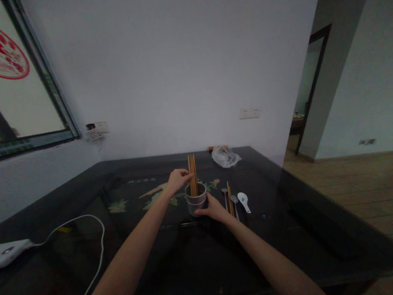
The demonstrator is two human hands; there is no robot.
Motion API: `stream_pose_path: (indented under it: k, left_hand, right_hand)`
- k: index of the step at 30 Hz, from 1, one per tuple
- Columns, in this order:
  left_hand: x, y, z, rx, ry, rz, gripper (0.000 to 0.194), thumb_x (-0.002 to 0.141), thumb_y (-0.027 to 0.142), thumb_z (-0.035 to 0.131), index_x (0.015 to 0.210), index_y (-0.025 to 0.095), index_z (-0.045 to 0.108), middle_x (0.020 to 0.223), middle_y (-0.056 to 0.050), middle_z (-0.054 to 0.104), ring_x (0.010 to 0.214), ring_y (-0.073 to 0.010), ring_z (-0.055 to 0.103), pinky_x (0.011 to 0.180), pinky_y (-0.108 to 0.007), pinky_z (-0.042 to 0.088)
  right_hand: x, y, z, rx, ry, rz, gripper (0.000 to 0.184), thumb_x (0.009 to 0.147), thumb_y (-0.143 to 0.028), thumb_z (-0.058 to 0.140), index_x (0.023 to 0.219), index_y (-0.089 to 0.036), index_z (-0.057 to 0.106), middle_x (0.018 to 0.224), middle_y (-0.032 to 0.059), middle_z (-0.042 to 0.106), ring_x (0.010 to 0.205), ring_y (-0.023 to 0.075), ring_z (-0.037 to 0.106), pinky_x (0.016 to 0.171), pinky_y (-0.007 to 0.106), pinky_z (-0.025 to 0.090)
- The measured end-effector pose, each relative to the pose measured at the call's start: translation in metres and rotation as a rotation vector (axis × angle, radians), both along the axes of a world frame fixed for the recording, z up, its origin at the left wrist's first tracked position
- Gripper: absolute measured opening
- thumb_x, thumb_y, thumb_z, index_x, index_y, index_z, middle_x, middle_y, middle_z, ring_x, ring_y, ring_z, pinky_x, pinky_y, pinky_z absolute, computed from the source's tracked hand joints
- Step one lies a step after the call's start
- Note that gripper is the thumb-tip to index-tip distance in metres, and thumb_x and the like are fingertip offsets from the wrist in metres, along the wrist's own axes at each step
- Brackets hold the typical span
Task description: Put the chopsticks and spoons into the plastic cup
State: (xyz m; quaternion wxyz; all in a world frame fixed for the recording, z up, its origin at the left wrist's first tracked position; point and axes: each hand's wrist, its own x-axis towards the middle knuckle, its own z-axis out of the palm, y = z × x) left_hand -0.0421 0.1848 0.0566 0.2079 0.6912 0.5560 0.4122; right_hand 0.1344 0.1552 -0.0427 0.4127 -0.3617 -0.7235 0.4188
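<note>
A grey metal cup stands upright on the dark table, with several wooden chopsticks rising from its mouth. My left hand has its fingers closed on the chopsticks above the rim. Around the lower right side of the cup, my right hand grips it. To the right of the cup lie a small metal spoon, wooden chopsticks, a larger metal spoon and a white soup spoon.
The glossy black table meets the wall. A crumpled clear plastic bag lies at its back edge. On the left, a white power strip trails a white cable. A dark flat object is on the right.
</note>
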Motion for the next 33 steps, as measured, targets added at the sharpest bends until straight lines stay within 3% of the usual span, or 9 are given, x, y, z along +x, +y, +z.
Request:
stream_pose_path:
  k: [10, 14, 17, 21, 26, 33]
  left_hand:
    - [-0.005, 0.001, -0.006, -0.003, -0.104, -0.023, 0.03, 0.068, 0.042, 0.063, 0.076, 0.014, 0.069, 0.072, -0.007, 0.069, 0.065, -0.0187, 0.063, 0.06, -0.027, 0.044]
    - [-0.012, -0.008, -0.01, 0.049, -0.298, 0.04, 0.03, 0.07, 0.042, 0.062, 0.08, 0.014, 0.067, 0.073, -0.006, 0.067, 0.064, -0.0158, 0.061, 0.061, -0.026, 0.045]
    - [-0.015, -0.023, -0.023, 0.073, -0.609, 0.078, 0.033, 0.07, 0.044, 0.062, 0.084, 0.015, 0.066, 0.075, -0.004, 0.065, 0.067, -0.0135, 0.06, 0.061, -0.024, 0.045]
    - [-0.014, -0.043, -0.059, 0.018, -0.946, 0.091, 0.035, 0.066, 0.043, 0.066, 0.088, 0.015, 0.063, 0.078, -0.002, 0.063, 0.068, -0.0117, 0.059, 0.062, -0.023, 0.046]
    - [-0.012, -0.05, -0.097, -0.044, -0.896, 0.174, 0.037, 0.063, 0.045, 0.067, 0.085, 0.015, 0.064, 0.077, -0.003, 0.063, 0.07, -0.0139, 0.059, 0.062, -0.024, 0.045]
    - [-0.009, -0.054, -0.097, -0.04, -0.766, 0.134, 0.034, 0.069, 0.045, 0.062, 0.086, 0.015, 0.063, 0.085, -0.006, 0.064, 0.081, -0.0181, 0.06, 0.069, -0.027, 0.046]
  right_hand:
    - [0.002, 0.002, -0.004, 0.023, -0.002, 0.013, 0.084, 0.051, -0.03, 0.082, 0.127, -0.017, 0.045, 0.12, 0.0104, 0.059, 0.114, 0.0277, 0.053, 0.098, 0.043, 0.038]
    - [0.002, 0.002, -0.003, 0.022, -0.008, 0.002, 0.084, 0.051, -0.03, 0.082, 0.126, -0.018, 0.046, 0.122, 0.0102, 0.058, 0.116, 0.0276, 0.052, 0.1, 0.044, 0.037]
    - [0.001, 0.002, -0.004, -0.008, 0.0, 0.004, 0.084, 0.05, -0.029, 0.082, 0.126, -0.018, 0.046, 0.122, 0.01, 0.058, 0.115, 0.0273, 0.053, 0.1, 0.044, 0.037]
    - [0.001, 0.005, -0.008, 0.001, 0.021, 0.018, 0.09, 0.051, -0.027, 0.082, 0.13, -0.018, 0.042, 0.125, 0.011, 0.057, 0.117, 0.0275, 0.051, 0.102, 0.044, 0.036]
    - [0.002, 0.004, -0.007, 0.063, -0.008, 0.037, 0.096, 0.053, -0.027, 0.08, 0.136, -0.019, 0.034, 0.13, 0.0114, 0.052, 0.122, 0.0277, 0.047, 0.105, 0.045, 0.033]
    - [0.004, 0.001, -0.002, 0.015, -0.058, 0.012, 0.093, 0.052, -0.028, 0.081, 0.134, -0.016, 0.037, 0.132, 0.0141, 0.051, 0.121, 0.0276, 0.048, 0.105, 0.045, 0.032]
